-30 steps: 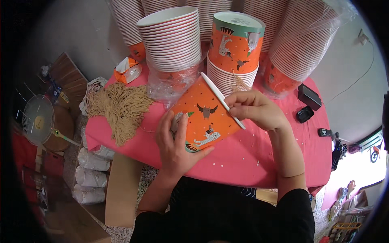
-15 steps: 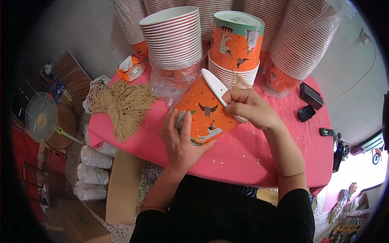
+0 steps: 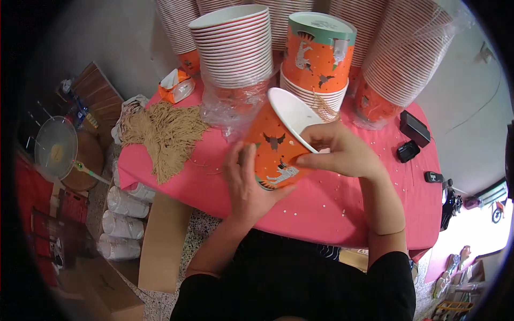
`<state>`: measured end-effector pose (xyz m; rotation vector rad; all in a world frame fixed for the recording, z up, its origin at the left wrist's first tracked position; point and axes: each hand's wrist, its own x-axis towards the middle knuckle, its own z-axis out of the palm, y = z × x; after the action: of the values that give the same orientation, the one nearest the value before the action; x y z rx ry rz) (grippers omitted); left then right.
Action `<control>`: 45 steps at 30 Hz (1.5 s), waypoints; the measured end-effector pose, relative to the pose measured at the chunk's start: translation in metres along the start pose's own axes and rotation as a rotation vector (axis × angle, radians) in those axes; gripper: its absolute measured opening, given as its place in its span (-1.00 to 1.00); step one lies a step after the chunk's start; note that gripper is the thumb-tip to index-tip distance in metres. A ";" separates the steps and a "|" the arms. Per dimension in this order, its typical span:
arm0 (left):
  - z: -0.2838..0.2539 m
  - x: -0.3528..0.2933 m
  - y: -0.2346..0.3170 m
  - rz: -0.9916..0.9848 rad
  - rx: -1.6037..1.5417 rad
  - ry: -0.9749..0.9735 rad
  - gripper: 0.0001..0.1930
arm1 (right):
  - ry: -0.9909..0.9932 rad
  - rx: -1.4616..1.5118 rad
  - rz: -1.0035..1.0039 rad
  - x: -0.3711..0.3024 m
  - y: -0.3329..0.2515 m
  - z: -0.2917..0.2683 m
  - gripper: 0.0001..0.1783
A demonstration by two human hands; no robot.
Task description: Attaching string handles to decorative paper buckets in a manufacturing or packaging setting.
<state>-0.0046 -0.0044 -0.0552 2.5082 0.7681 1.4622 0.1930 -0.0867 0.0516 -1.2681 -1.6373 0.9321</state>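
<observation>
Above the table's middle I hold an orange paper bucket (image 3: 274,130) tilted, its white rim raised toward the upper right. A bat and a pale animal are printed on its side. My left hand (image 3: 247,188) is closed around its lower left side near the base. At the rim, my right hand (image 3: 348,152) pinches the wall, its thumb outside and its other fingers reaching inside. Part of the white inside shows. Just behind it, loops of tan cord (image 3: 325,108) hang at a stack of upturned buckets (image 3: 321,59), the top one orange and green.
A pile of tan cords (image 3: 163,136) lies on the pink tablecloth (image 3: 369,214) at left. Tall stacks of nested buckets (image 3: 233,51), some in clear plastic, line the back. Black boxes (image 3: 414,128) sit at right. Wrapped white rolls (image 3: 123,224) and cardboard (image 3: 163,246) are down at left.
The bucket's mouth has turned toward me, so more of its white inside shows. My right fingers have reached in over the rim. My left hand has shifted slightly right with the bucket.
</observation>
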 end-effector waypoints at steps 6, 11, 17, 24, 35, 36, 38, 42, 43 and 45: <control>0.003 -0.019 0.015 -0.067 -0.319 -0.163 0.13 | 0.065 -0.188 0.097 -0.013 -0.038 0.018 -0.84; -0.008 -0.014 -0.011 -0.067 -0.577 -0.385 -0.49 | 0.178 -0.709 0.007 -0.034 -0.050 0.021 -0.83; -0.008 0.000 -0.108 -0.181 0.088 -0.237 -0.88 | 0.109 -0.945 -0.003 -0.024 -0.041 0.024 -0.81; 0.010 0.008 -0.118 -0.261 0.217 -0.312 -0.88 | 0.022 -0.804 0.024 -0.018 -0.031 0.027 -0.69; -0.018 0.007 0.003 -0.293 -0.802 -0.346 -0.92 | 0.051 -0.783 -0.077 -0.015 -0.025 0.012 -0.85; -0.015 0.009 0.008 -0.240 -0.778 -0.298 -0.90 | 0.056 -0.756 -0.045 -0.015 -0.025 0.012 -0.85; -0.012 0.012 0.011 -0.266 -0.753 -0.265 -0.89 | 0.050 -0.729 -0.012 -0.014 -0.024 0.014 -0.86; -0.006 0.016 0.016 -0.165 -0.688 -0.167 -0.89 | 0.031 -0.782 0.021 -0.013 -0.024 0.015 -0.85; -0.006 0.016 0.016 -0.173 -0.683 -0.162 -0.89 | 0.025 -0.794 0.002 -0.012 -0.024 0.017 -0.85; -0.007 0.016 0.016 -0.099 -0.658 -0.104 -0.89 | 0.007 -0.780 0.004 -0.011 -0.023 0.019 -0.84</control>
<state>0.0020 -0.0112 -0.0337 1.9915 0.3096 1.2692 0.1688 -0.1030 0.0635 -1.7652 -2.0796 0.2656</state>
